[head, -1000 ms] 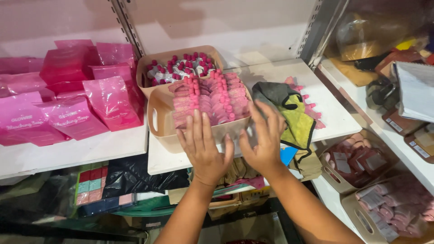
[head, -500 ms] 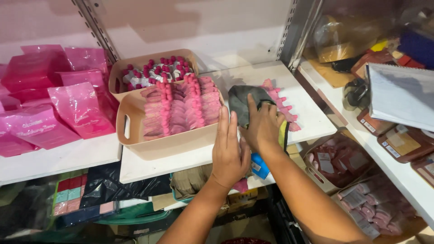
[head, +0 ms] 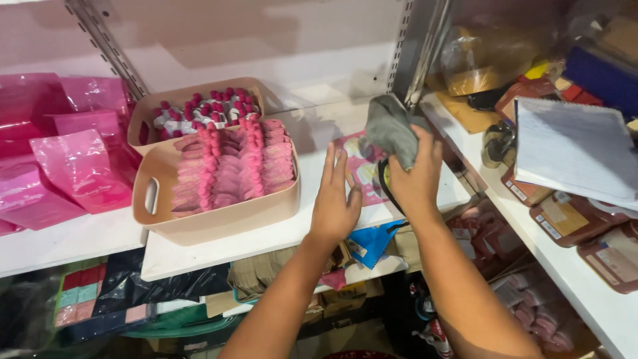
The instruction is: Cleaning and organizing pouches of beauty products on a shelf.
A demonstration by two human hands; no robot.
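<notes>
White shelving (head: 266,236) fills our view, with pink pouches (head: 80,169) at left and a beige tub (head: 219,219) of pink packets. Our right hand (head: 415,176) has its grip clenched on a crumpled grey cloth (head: 389,129), lifted above the shelf, bunched with no clear long axis. Our left hand (head: 332,203) lies released, flat, touching a pink packet (head: 362,169).

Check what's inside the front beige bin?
The front beige bin holds upright rows of pink pouches with dark pink caps, packed wall to wall. Anything beneath them, and the bin floor, is covered.
</notes>
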